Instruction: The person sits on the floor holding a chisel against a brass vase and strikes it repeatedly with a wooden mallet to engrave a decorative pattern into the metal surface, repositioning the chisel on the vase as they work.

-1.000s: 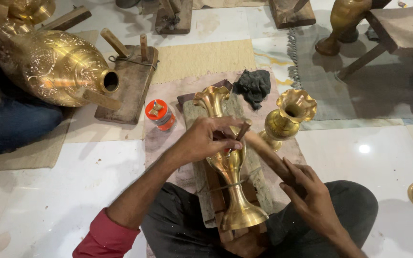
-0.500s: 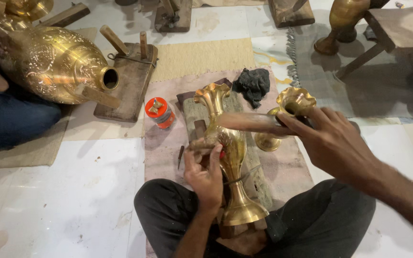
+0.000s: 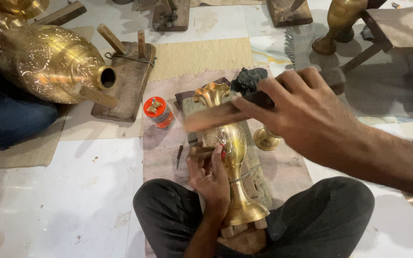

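The brass vase (image 3: 233, 157) lies tilted on a wooden block (image 3: 259, 177) between the seated person's knees, foot toward the body, fluted mouth pointing away. A wire runs across its lower stem; whether it ties the vase down cannot be told.

The left hand (image 3: 211, 177) is closed around a small chisel (image 3: 206, 151), tip set against the vase's belly. The right hand (image 3: 302, 110) is closed on a wooden mallet (image 3: 216, 117), raised above the vase and blurred.

Judgement: the vase looks rigid and fairly heavy, with a polished, slippery curve; thin walls would likely dent under a stray blow. The narrow stem or the flared foot offers the surest hold.

Nearby: an orange-lidded jar (image 3: 157, 112), a dark cloth (image 3: 249, 80), and a large engraved brass pot (image 3: 48, 62).
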### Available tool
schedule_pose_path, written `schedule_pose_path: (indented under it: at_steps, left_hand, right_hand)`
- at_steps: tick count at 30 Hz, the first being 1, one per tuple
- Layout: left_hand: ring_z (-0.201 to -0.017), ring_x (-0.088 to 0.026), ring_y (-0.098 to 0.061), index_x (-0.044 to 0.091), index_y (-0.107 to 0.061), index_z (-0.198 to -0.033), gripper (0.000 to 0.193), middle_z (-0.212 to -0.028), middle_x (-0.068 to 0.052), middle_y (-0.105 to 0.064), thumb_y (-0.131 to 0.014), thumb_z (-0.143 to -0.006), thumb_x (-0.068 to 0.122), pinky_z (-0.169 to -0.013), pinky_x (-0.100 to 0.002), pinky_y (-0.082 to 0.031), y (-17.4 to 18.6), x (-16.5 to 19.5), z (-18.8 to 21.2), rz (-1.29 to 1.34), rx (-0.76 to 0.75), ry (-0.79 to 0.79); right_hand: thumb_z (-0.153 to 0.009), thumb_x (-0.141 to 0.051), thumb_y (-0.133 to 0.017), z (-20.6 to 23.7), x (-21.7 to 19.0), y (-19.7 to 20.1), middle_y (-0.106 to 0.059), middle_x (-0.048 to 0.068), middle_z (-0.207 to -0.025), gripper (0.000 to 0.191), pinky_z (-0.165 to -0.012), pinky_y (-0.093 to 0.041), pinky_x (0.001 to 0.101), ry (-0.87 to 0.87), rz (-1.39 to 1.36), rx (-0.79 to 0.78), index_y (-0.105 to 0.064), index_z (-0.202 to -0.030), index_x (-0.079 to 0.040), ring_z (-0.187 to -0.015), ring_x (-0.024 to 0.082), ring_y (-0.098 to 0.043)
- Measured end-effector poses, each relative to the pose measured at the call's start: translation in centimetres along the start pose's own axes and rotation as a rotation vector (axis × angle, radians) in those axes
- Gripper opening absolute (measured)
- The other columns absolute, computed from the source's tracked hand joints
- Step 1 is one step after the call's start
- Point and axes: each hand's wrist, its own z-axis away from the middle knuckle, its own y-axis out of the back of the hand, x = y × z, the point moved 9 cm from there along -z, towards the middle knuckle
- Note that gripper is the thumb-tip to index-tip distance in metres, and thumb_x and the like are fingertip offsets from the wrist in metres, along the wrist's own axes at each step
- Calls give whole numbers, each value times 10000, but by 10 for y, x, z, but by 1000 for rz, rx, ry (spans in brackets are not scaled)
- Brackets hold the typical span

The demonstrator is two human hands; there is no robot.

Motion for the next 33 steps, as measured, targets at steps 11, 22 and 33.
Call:
schedule_pose_path:
  at_steps: [11, 22, 33]
  left_hand:
    - [-900, -139, -726, -67, -670, -1132, 168, -1085, -130, -717, -731, -986, -10, -800, -255, -593, 1, 2, -1, -86, 2, -17]
    - [-999, -146, -714, -74, -556, -1288, 365, -1114, -145, -730, -706, -960, -15, -857, -260, -596, 0, -8, -1, 93, -12, 73]
    - [-939, -131, -698, -44, -648, -1163, 232, -1065, -96, -749, -726, -945, -22, -832, -257, -581, 3, -6, -3, -34, -28, 43]
  right_hand:
    - [-721, -129, -710, -24, -25, 40, -671, 150, -1141, 750, -856, -543, 529, 133, -133, 95, -595, -1455, -228, -1013, 301, -629]
    - [-807, -69, -677, -20, -24, 36, -658, 164, -1118, 666, -863, -522, 546, 108, -146, 51, -607, -1452, -218, -1029, 338, -608]
    - [-826, -75, -673, -4, -23, 40, -642, 151, -1159, 653, -927, -487, 570, 95, -130, 181, -612, -1459, -219, -1085, 339, -595]
